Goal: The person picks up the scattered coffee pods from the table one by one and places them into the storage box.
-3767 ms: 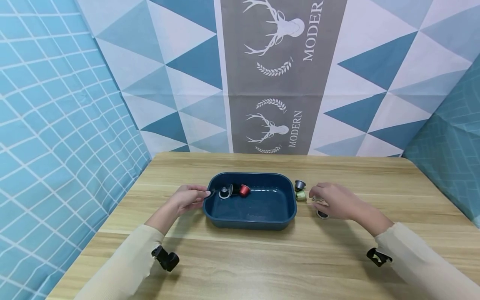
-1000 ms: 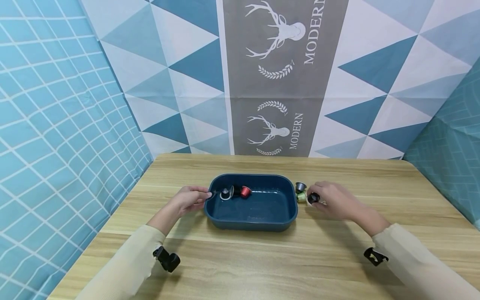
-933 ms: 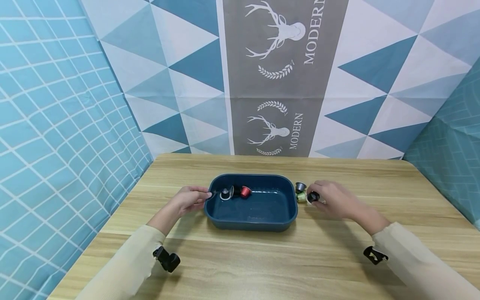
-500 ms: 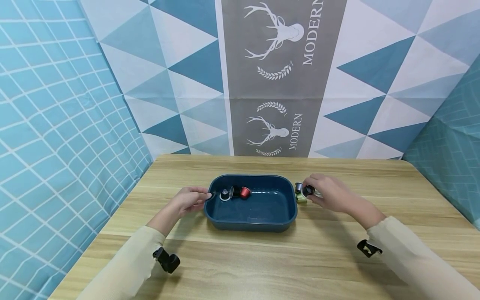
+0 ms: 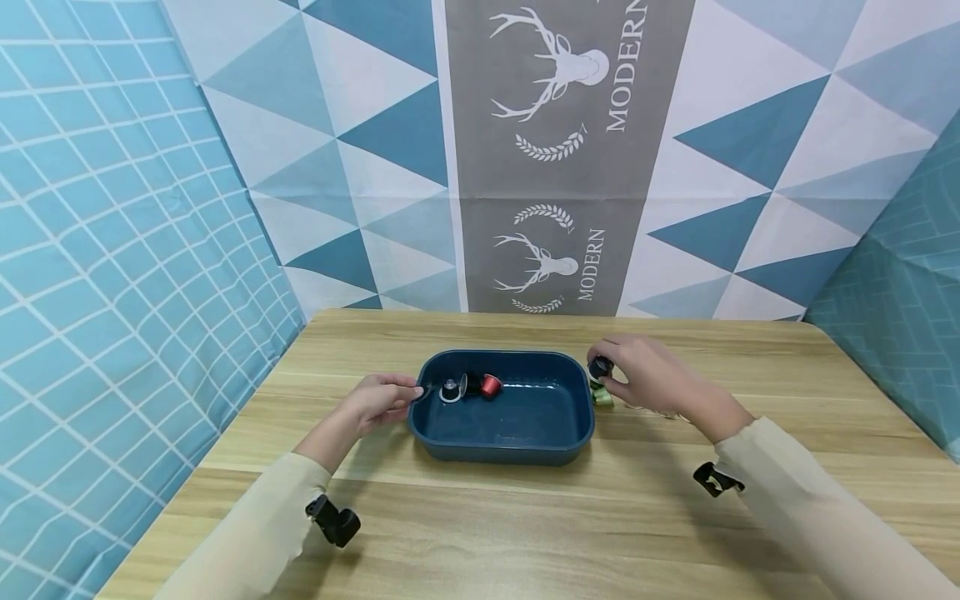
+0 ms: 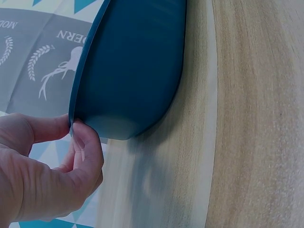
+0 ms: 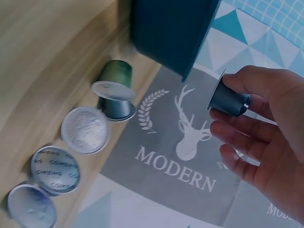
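Observation:
My left hand (image 5: 381, 398) pinches the left rim of a dark blue rectangular tray (image 5: 502, 453); the left wrist view shows thumb and fingers on either side of that rim. Just right of the tray and above the table, my right hand (image 5: 651, 377) pinches a dark coffee capsule (image 7: 230, 99) between thumb and fingers. Inside the tray, at its left end, lie a red capsule (image 5: 490, 385) and two black capsules (image 5: 450, 390). Below the right hand a green capsule (image 7: 116, 75) lies against a dark grey capsule (image 7: 115, 109), outside the tray.
In the right wrist view, three capsules with silvery lids (image 7: 85, 130) stand in a line on the table beside the green one. The right hand mostly hides them in the head view. A patterned cloth (image 5: 540, 167) hangs behind the wooden table (image 5: 495, 525).
My right hand has lifted the dark capsule and moved left and away from me, to the tray's right rim. The left hand and the tray stay put.

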`<state>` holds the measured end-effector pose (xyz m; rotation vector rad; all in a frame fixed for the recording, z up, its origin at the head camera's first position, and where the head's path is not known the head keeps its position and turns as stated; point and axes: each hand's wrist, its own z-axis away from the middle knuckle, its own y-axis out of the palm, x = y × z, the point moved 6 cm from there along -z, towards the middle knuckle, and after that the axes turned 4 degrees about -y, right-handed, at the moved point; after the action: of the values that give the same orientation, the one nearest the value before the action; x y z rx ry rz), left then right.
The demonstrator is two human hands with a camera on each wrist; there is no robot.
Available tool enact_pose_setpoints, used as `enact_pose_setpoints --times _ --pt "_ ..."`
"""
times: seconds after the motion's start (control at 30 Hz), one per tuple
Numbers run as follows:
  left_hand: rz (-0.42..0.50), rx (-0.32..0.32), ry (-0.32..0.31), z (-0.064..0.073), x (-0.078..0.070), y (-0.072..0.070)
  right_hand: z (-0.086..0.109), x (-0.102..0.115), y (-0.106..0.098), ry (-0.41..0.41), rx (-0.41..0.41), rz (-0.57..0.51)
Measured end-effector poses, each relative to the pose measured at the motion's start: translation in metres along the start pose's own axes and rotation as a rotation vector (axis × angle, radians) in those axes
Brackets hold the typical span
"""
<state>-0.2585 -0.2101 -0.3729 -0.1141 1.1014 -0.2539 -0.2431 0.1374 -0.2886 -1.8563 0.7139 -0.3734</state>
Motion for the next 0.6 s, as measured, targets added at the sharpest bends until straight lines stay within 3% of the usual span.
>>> enact_pose_setpoints --times 0.3,0.6 --pt "0.004 -0.002 0.000 0.000 0.002 -0.001 -0.016 0.008 -0.004 -0.004 0.032 -0.018" --pt "-0.005 0.003 0.007 0.003 -0.001 0.001 -0.028 0.010 -0.007 -0.047 0.014 -0.027"
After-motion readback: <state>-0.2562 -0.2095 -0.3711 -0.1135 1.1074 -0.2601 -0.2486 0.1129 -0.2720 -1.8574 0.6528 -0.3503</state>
